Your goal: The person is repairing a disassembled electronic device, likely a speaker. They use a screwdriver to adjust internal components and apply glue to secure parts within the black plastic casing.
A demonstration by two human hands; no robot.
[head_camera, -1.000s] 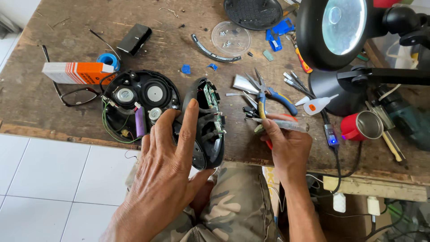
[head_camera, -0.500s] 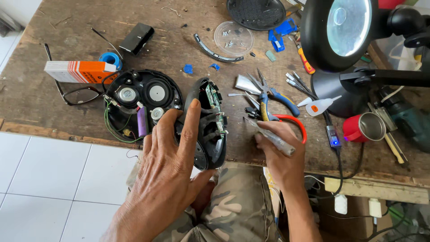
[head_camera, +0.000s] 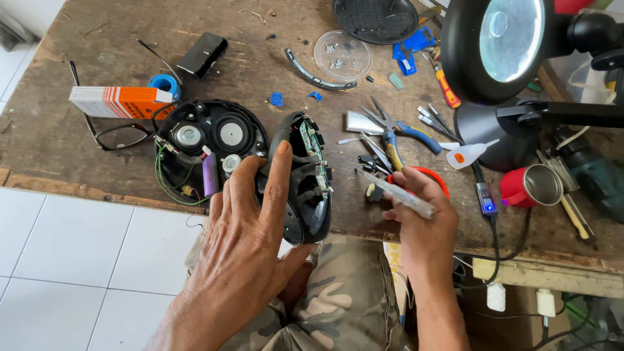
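Note:
My left hand (head_camera: 244, 250) grips an opened black speaker half (head_camera: 304, 179) standing on its edge at the table's front, its green circuit board (head_camera: 313, 146) facing right. My right hand (head_camera: 422, 224) holds a slim grey tool (head_camera: 398, 194), its tip pointing left toward the board. To the left lies the other black speaker half (head_camera: 211, 146), with round drivers, green wires and a purple battery cell (head_camera: 208, 175).
Blue-handled pliers (head_camera: 396, 133), tweezers and small tools lie right of the speaker. A black magnifier lamp (head_camera: 500, 45) stands at the right with a red cup (head_camera: 533, 186) and a white glue bottle (head_camera: 465, 155). An orange box (head_camera: 120, 102), glasses (head_camera: 110, 133) and a clear dish (head_camera: 342, 55) lie further back.
My right hand has lifted the slim tool off the tool pile and drawn it toward me, tip toward the circuit board. My left hand stays on the speaker half.

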